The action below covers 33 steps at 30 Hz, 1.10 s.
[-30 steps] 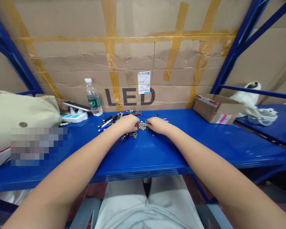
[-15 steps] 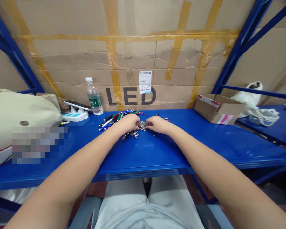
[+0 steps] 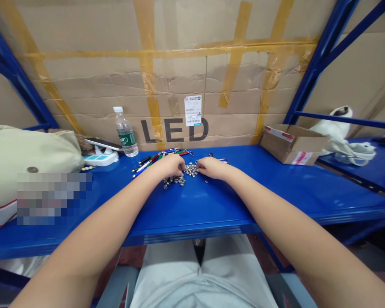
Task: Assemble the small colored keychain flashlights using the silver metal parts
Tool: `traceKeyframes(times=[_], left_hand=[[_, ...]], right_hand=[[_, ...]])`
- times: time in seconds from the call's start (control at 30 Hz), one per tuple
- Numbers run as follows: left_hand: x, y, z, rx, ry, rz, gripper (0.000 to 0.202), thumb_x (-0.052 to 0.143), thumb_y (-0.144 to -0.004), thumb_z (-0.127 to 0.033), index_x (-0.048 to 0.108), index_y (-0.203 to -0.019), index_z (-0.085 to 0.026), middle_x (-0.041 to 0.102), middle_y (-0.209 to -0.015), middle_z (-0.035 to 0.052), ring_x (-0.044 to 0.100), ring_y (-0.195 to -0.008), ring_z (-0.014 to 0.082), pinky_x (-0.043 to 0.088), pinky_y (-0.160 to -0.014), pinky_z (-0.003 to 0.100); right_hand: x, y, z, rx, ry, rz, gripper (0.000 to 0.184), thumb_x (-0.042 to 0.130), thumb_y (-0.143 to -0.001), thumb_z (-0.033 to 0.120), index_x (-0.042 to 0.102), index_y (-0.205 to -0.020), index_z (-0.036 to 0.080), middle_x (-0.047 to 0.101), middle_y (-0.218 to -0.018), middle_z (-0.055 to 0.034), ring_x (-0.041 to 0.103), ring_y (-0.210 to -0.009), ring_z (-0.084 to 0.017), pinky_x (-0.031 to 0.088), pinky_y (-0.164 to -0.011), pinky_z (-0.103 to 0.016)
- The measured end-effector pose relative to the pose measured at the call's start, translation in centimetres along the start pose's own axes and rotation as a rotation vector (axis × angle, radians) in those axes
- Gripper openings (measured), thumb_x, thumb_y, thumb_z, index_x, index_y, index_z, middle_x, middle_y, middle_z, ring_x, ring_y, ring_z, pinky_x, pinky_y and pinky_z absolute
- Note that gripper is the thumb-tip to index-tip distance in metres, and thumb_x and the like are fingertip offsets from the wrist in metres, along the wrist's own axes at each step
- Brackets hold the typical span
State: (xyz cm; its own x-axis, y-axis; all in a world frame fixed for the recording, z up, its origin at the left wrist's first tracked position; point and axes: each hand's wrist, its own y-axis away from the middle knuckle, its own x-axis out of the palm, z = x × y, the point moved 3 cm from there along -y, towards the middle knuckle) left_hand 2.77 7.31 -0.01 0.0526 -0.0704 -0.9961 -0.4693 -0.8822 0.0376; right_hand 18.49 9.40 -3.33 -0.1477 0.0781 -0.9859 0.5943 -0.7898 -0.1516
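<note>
Both my arms reach forward over a blue shelf (image 3: 211,205). My left hand (image 3: 170,164) and my right hand (image 3: 211,167) rest with fingers curled on either side of a small pile of silver button-like metal parts (image 3: 190,170). More of these parts (image 3: 173,181) lie just in front of my left hand. The fingertips of both hands pinch at the pile; what they hold is too small to make out. Behind my hands lies a heap of coloured pen-like sticks (image 3: 157,157).
A water bottle (image 3: 125,131) stands at the back left beside a phone (image 3: 103,143) on a white power strip (image 3: 100,159). A beige bag (image 3: 22,162) fills the left end. An open cardboard box (image 3: 290,143) sits right, a white cloth bag (image 3: 340,137) beyond. Taped cardboard marked LED forms the back wall.
My hands have stayed at the pile, with only small finger movements. My left hand has drawn slightly away from the centre of the pile.
</note>
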Motion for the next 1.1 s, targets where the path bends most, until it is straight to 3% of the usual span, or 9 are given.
traceKeyframes(times=[0.2,0.43,0.63,0.83,1.1], left_hand=[[0.4,0.0,-0.2,0.018,0.014,-0.018,0.031,0.060,-0.062,-0.010,0.068,-0.090,-0.019,0.070,-0.084,0.0013,0.062,-0.073,0.0146,0.044,-0.060,0.020],[0.4,-0.1,-0.5,0.095,-0.059,-0.036,0.024,0.062,-0.065,-0.011,0.070,-0.087,-0.019,0.070,-0.084,0.0019,0.062,-0.076,0.0154,0.043,-0.064,0.021],[0.1,0.2,-0.4,0.070,-0.112,-0.007,0.013,0.065,-0.068,-0.016,0.071,-0.079,-0.020,0.071,-0.078,0.0010,0.062,-0.073,0.0159,0.042,-0.064,0.023],[0.3,0.1,-0.4,0.085,-0.072,-0.046,0.028,0.059,-0.064,-0.010,0.070,-0.087,-0.022,0.071,-0.081,-0.0007,0.062,-0.073,0.0145,0.040,-0.059,0.021],[0.2,0.2,-1.0,0.122,-0.097,-0.051,0.033,0.056,-0.063,-0.006,0.069,-0.090,-0.020,0.069,-0.081,0.0000,0.061,-0.072,0.0135,0.040,-0.059,0.020]], right_hand=[[0.3,-0.2,0.0,0.014,0.058,-0.035,0.023,0.045,-0.088,0.027,0.066,-0.084,0.017,0.069,-0.088,-0.0079,0.061,-0.078,-0.018,0.037,-0.063,-0.023],[0.3,-0.3,-0.2,0.086,0.040,-0.074,0.017,0.051,-0.084,0.027,0.064,-0.083,0.017,0.068,-0.089,-0.0074,0.059,-0.077,-0.018,0.036,-0.062,-0.024],[-0.4,-0.1,0.7,-0.033,-0.042,-0.120,0.023,0.048,-0.086,0.030,0.067,-0.080,0.017,0.069,-0.086,-0.0066,0.059,-0.077,-0.017,0.037,-0.065,-0.024],[-0.5,0.1,1.5,-0.064,-0.090,-0.089,0.015,0.055,-0.080,0.019,0.070,-0.084,0.017,0.070,-0.088,-0.0059,0.060,-0.080,-0.016,0.038,-0.068,-0.022],[-0.7,0.2,1.0,-0.027,-0.110,-0.117,0.013,0.056,-0.077,0.018,0.068,-0.075,0.017,0.069,-0.078,-0.0038,0.059,-0.072,-0.015,0.037,-0.062,-0.022]])
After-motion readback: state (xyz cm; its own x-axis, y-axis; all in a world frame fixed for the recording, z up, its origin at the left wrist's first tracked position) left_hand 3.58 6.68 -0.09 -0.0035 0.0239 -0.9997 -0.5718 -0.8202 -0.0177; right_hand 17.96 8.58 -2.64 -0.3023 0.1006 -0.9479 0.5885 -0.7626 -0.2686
